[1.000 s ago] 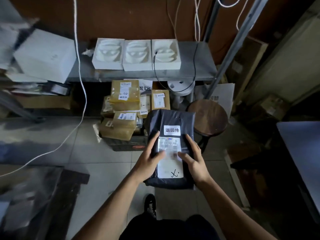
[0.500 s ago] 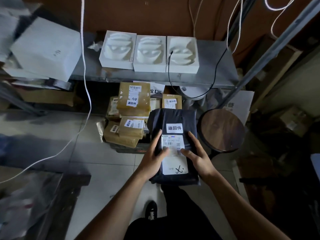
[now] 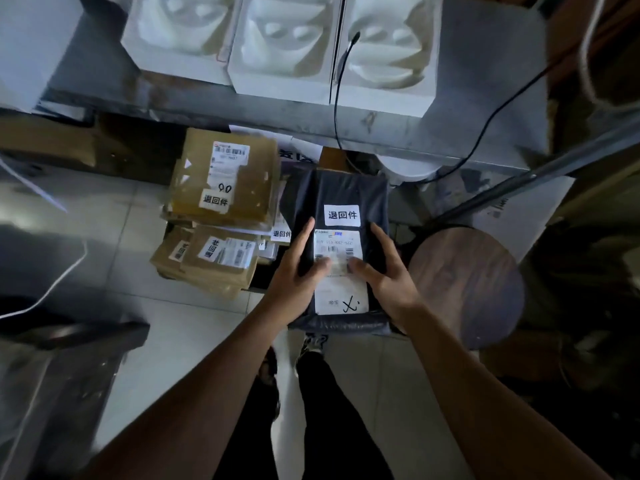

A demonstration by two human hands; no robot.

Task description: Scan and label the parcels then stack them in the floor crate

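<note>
A black poly-bag parcel [image 3: 341, 192] with a white shipping label and a white sticker is held over the floor crate. My left hand [image 3: 298, 271] grips its left edge with the thumb on the label. My right hand [image 3: 384, 275] grips its right edge, thumb also on the label. Below and to the left, brown labelled parcels [image 3: 225, 178] lie stacked in the dark crate [image 3: 258, 277], of which only a small part of the rim shows.
A grey metal shelf [image 3: 485, 98] runs across the top with three white moulded trays [image 3: 280, 39] and a black cable [image 3: 337, 98]. A round wooden stool [image 3: 467, 285] stands at the right. Tiled floor [image 3: 104, 237] lies to the left.
The view has closed in on the crate and shelf. The black parcel has moved forward and down toward the stacked parcels, still held by both hands.
</note>
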